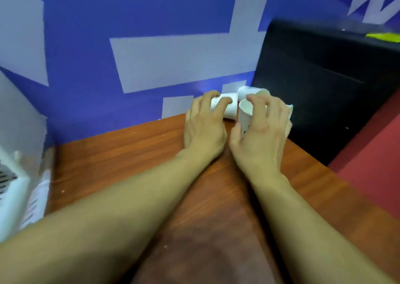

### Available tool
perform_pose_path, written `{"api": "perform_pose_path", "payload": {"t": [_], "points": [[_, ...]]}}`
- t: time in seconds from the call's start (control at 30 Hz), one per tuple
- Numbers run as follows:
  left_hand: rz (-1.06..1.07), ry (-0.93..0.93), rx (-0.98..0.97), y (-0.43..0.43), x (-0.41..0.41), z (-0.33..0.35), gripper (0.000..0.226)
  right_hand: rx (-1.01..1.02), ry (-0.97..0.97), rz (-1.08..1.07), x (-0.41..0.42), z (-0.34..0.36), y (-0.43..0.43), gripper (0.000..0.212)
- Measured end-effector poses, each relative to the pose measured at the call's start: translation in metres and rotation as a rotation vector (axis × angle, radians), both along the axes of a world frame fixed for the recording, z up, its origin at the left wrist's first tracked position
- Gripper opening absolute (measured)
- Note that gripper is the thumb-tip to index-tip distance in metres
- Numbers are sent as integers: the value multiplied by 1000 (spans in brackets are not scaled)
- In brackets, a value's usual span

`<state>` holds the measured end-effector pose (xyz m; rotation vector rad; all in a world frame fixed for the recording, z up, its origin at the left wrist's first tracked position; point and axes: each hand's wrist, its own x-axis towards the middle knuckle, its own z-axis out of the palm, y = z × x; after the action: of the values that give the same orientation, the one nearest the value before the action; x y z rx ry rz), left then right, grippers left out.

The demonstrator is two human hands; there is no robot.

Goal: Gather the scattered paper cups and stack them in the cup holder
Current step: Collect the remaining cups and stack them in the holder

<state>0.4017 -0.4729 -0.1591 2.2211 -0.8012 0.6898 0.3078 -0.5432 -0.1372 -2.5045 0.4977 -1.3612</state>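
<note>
By the wall (75, 101), at the far edge of the counter (129, 164), the left grip (204, 130) curls over a tipped cup (229, 110). The right grip (262, 136) clasps a mouth-up cup (245, 114). A third cup (249, 91) lies just behind them. I'd squeeze lightly, since paper rims crush, and nest base into mouth squarely. I can't pick out the holder.

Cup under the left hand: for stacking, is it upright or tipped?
Tipped: the cup lies on its side under the left hand.
</note>
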Motion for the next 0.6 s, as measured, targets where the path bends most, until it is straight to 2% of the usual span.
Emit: {"api": "perform_pose_path", "payload": {"t": [0.13,0.27,0.4,0.5,0.6], "points": [[-31,-69,287,-25,25,4,57,48,50,-80,-1,-6,-11,56],[-9,-93,523,-27,35,16,60,61,99,-59,1,-10,-12,52],[43,-160,632,-19,24,37,48,33,121,-93,1,-10,-15,39],[113,-232,688,1,10,55,25,1,78,-84,1,-8,-10,24],[154,-254,682,27,-8,69,23,-37,20,-51,-6,-4,0,20]]}}
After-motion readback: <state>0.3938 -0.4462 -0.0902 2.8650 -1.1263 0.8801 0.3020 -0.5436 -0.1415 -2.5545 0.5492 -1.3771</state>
